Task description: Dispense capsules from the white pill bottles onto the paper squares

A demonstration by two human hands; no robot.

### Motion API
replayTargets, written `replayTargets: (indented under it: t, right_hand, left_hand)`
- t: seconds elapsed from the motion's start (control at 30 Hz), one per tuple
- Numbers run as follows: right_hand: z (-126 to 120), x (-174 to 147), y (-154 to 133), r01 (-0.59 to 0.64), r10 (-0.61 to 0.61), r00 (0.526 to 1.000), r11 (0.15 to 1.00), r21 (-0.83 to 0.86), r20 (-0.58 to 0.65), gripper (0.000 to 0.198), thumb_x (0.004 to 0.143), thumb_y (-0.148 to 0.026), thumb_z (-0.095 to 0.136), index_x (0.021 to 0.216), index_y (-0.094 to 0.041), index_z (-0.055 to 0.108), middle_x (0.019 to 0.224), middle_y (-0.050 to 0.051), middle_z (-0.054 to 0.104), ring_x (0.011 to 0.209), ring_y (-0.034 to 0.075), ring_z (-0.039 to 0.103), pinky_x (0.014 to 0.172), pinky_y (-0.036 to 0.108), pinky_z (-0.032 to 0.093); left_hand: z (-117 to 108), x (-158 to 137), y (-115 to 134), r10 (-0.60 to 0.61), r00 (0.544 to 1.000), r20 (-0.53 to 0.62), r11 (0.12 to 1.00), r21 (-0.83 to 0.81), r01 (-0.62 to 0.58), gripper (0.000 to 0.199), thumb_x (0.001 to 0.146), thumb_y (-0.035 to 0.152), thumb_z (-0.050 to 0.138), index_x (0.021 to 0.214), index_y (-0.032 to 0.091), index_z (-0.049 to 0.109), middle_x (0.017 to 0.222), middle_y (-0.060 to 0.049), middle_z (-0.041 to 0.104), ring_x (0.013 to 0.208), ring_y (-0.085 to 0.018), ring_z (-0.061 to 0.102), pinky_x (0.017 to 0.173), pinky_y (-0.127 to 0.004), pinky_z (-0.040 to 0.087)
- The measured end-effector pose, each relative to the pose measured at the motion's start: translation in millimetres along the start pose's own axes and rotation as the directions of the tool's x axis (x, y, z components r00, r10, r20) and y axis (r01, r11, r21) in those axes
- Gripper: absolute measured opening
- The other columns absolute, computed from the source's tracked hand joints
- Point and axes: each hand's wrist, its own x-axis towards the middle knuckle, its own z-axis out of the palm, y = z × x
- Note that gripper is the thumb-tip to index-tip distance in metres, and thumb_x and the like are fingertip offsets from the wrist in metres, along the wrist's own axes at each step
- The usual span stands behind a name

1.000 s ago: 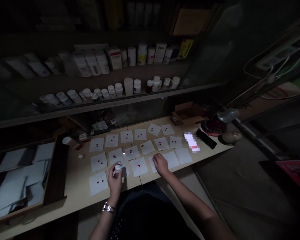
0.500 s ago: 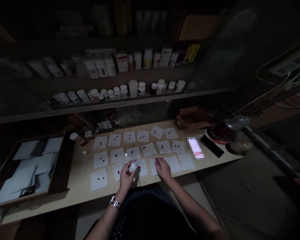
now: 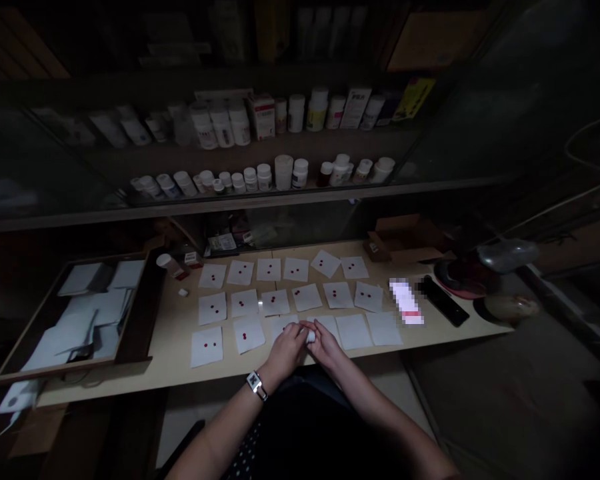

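The left hand (image 3: 284, 353) and the right hand (image 3: 325, 347) are held close together above the near edge of the table (image 3: 175, 347). Between them a small white bottle (image 3: 311, 337) is gripped by the left hand. It is mostly covered, so its label cannot be read. The right hand is curled just beside it; whether the bottle is touched by it cannot be told.

Ahead of the hands and to their left, paper squares (image 3: 253, 327) are laid in rows, with red pills (image 3: 245, 336) set on them. To the right of the hands, more white sheets (image 3: 353, 331) are placed. Farther right, a bright phone (image 3: 406, 301) is seen, its screen blurred into blocks, with a black phone (image 3: 445, 303) beside it.

High ahead of the hands, white tubs (image 3: 295, 113) are lined up, their labels too dark to read. Dark writing is shown on a white box (image 3: 355, 108) and a yellow box (image 3: 414, 99), but it cannot be made out
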Motion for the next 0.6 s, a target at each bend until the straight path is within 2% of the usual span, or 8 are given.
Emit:
replayTargets:
  t: [0.13, 0.27, 0.37, 0.53, 0.6]
  right_hand:
    - [2, 0, -2, -0.07, 0.069, 0.997, 0.997, 0.045, 0.019, 0.04, 0.066, -0.052, 0.07, 0.086, -0.018, 0.067, 0.081, 0.007, 0.068, 0.08, 0.02, 0.062, 0.076, 0.032, 0.048]
    - [5, 1, -5, -0.026, 0.027, 0.999, 0.999, -0.032, 0.033, 0.035, 0.071, -0.049, 0.064, 0.09, -0.019, 0.066, 0.088, 0.009, 0.069, 0.09, 0.022, 0.064, 0.083, 0.036, 0.05]
    - [2, -2, -8, 0.03, -0.029, 0.999, 0.998, -0.051, 0.022, 0.031, 0.067, -0.039, 0.069, 0.09, -0.019, 0.066, 0.092, 0.01, 0.07, 0.095, 0.024, 0.064, 0.085, 0.039, 0.051]
    - [-13, -8, -11, 0.094, -0.093, 0.995, 0.995, -0.033, 0.031, 0.03, 0.063, -0.028, 0.072, 0.091, -0.019, 0.066, 0.1, 0.011, 0.07, 0.102, 0.025, 0.063, 0.091, 0.042, 0.049]
    - [-25, -6, -9, 0.12, -0.12, 0.993, 0.989, -0.086, -0.002, 0.031, 0.063, -0.029, 0.071, 0.092, -0.019, 0.066, 0.1, 0.011, 0.07, 0.103, 0.024, 0.063, 0.094, 0.042, 0.047]
  left_hand:
    - [1, -1, -7, -0.087, 0.989, -0.118, 0.988, -0.137, 0.071, 0.042, 0.08, 0.006, 0.052, 0.117, 0.024, 0.055, 0.109, -0.008, 0.057, 0.102, -0.022, 0.051, 0.09, -0.04, 0.047]
    - [3, -1, -12, -0.171, 0.969, -0.181, 0.951, -0.287, 0.114, 0.04, 0.077, 0.006, 0.054, 0.113, 0.024, 0.059, 0.106, -0.007, 0.059, 0.099, -0.021, 0.054, 0.089, -0.04, 0.047]
    - [6, -2, -17, -0.226, 0.951, -0.208, 0.916, -0.377, 0.135, 0.037, 0.075, 0.009, 0.057, 0.109, 0.023, 0.062, 0.101, -0.006, 0.06, 0.095, -0.02, 0.057, 0.086, -0.037, 0.049]
    - [11, -2, -29, -0.357, 0.892, -0.278, 0.857, -0.478, 0.194, 0.028, 0.07, 0.016, 0.066, 0.098, 0.019, 0.067, 0.098, -0.008, 0.064, 0.093, -0.022, 0.06, 0.085, -0.039, 0.049]
    - [11, -3, -33, -0.395, 0.869, -0.297, 0.837, -0.506, 0.207, 0.027, 0.068, 0.02, 0.069, 0.095, 0.019, 0.067, 0.097, -0.008, 0.066, 0.093, -0.023, 0.061, 0.085, -0.041, 0.049]
